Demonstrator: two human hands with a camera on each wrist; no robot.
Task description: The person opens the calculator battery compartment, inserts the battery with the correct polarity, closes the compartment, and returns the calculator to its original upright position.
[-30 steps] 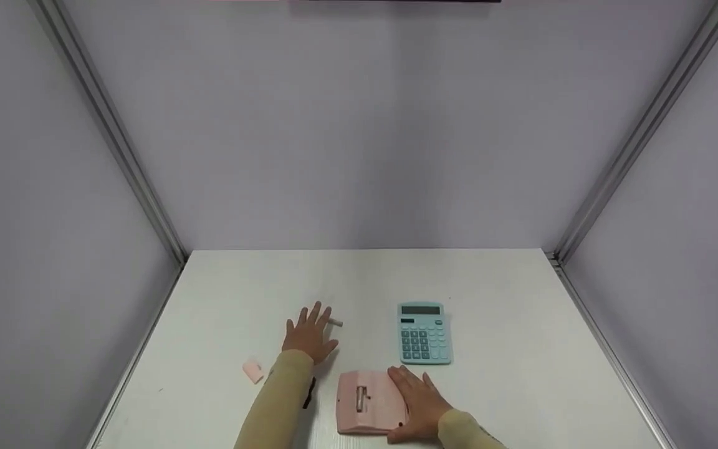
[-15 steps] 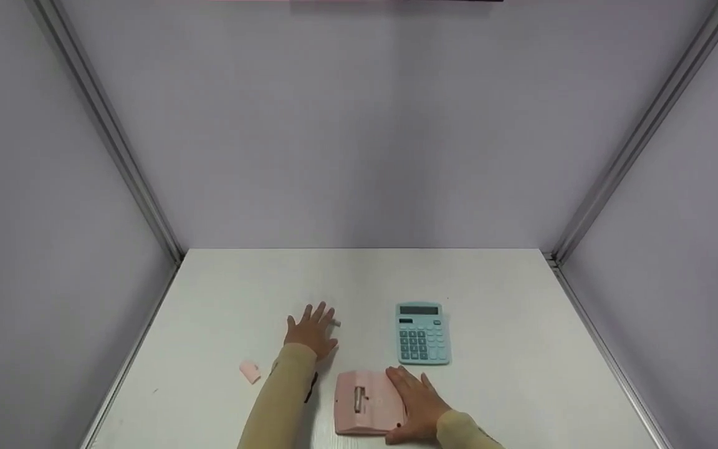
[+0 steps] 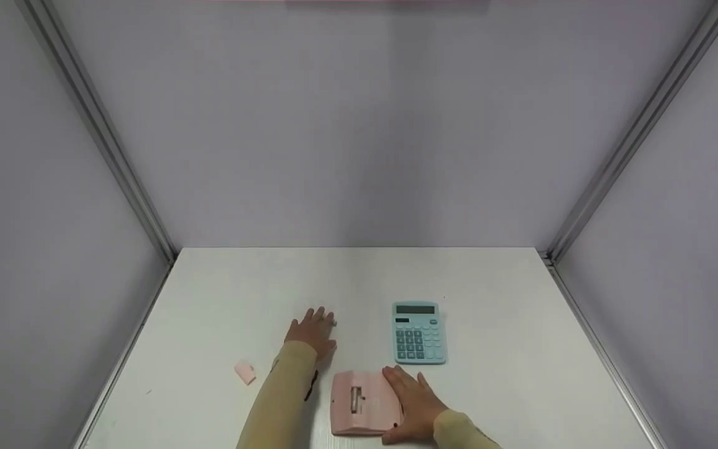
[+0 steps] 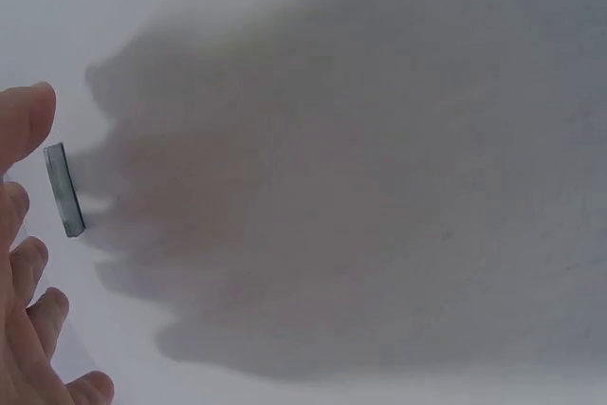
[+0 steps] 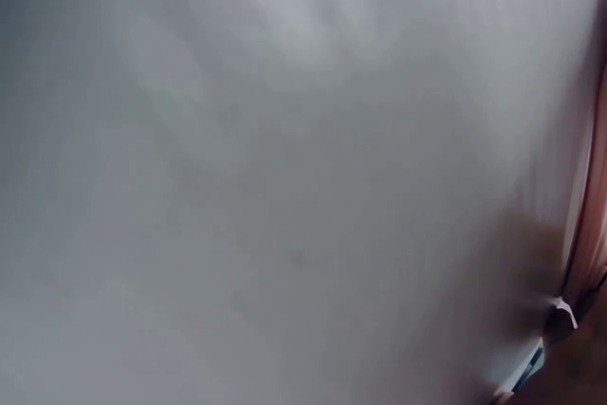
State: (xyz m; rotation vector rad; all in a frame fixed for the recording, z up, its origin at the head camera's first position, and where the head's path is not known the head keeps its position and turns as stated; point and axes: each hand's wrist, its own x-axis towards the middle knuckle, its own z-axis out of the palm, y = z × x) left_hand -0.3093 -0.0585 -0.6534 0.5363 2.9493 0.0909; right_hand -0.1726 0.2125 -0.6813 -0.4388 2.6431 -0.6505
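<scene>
My left hand (image 3: 310, 330) reaches over the table with its palm down. Under its fingertips lies a small grey bar (image 4: 64, 190); in the head view only its end shows past the index finger. In the left wrist view, thumb and fingers stand apart around the bar. A pink calculator (image 3: 379, 399) lies face down at the front, its battery compartment uncovered with a silvery battery (image 3: 356, 400) inside. My right hand (image 3: 418, 405) holds it by its right side, fingers at the far edge and thumb at the near edge. A small pink battery cover (image 3: 245, 372) lies to the left.
A light blue calculator (image 3: 419, 332) lies face up behind the pink one. The white table (image 3: 508, 324) is bounded by grey panels at the back (image 3: 359, 156) and on both sides.
My left hand's spread fingers have drawn closer together and come further over the grey bar, hiding more of it. My right hand stays on the pink calculator. The head view has shifted slightly.
</scene>
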